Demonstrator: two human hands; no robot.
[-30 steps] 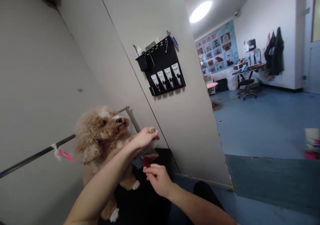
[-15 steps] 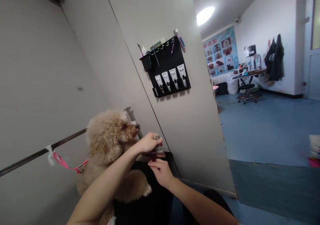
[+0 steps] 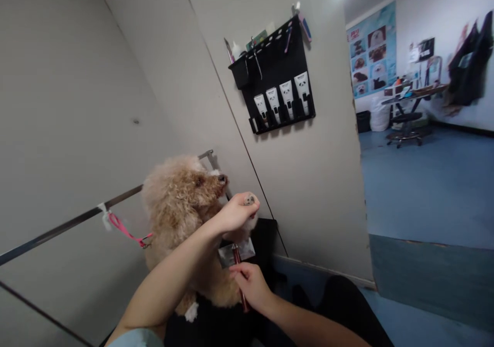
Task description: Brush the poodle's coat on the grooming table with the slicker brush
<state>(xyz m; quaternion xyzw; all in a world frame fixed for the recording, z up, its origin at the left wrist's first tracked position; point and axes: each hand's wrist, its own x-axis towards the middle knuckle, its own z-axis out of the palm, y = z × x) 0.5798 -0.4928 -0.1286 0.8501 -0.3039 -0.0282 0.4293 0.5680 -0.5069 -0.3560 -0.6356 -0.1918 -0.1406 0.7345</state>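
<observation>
A fluffy apricot-coloured dog (image 3: pixel 173 197) sits on the black table top (image 3: pixel 208 326), its head turned to the right. My left hand (image 3: pixel 239 213) reaches across in front of the dog and is closed around a raised paw (image 3: pixel 249 200), whose pads show at the top of the grip. Just below, my right hand (image 3: pixel 252 285) is closed on a slim red pen-shaped tool (image 3: pixel 236 255). The tool stands nearly upright, its tip pointing up beneath the paw; its exact kind cannot be made out. Behind the tip lies a silvery-white flat packet (image 3: pixel 249 248).
A pink leash (image 3: pixel 125 231) runs from the dog to a metal bar (image 3: pixel 69 227) along the wall. On the partition hangs a black rack (image 3: pixel 270 64) with several white clippers (image 3: pixel 286 96). Farther right are a stool (image 3: pixel 405 128), a grooming table (image 3: pixel 419 93) and a dog poster (image 3: pixel 372 48).
The view has swung left and down. My right hand and the red tool are lower, farther from the paw, so more of the tool shows. My left hand still grips the paw.
</observation>
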